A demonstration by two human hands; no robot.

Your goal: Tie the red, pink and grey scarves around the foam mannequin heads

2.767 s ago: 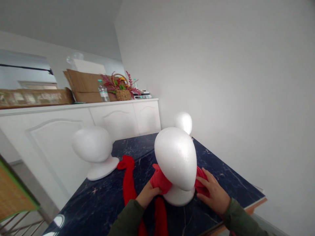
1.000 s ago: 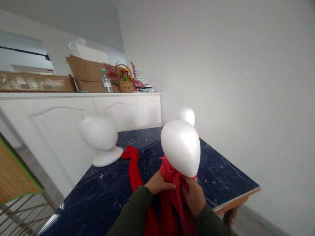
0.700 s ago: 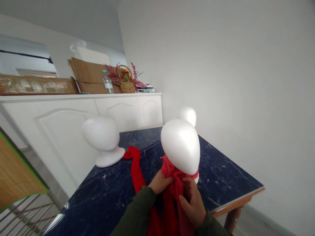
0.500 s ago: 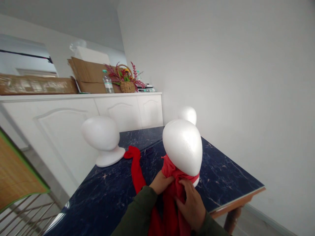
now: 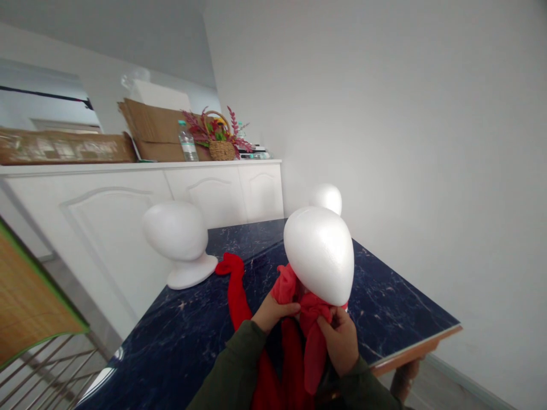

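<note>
Flowers (image 5: 197, 129) in wicker basket (image 5: 222, 151)

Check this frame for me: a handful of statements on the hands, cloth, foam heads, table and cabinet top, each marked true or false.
1. The left hand and right hand both hold the pinkish-red cloth. True.
2. The foam head on the picture's left has cloth around its neck. False: its neck is bare.
3. The bottle on the white cabinet lies on its side. False: it stands upright.
4. The flower basket is to the right of that bottle in the picture. True.
5. The table top is plain white. False: it is dark blue with pale veins.
</note>
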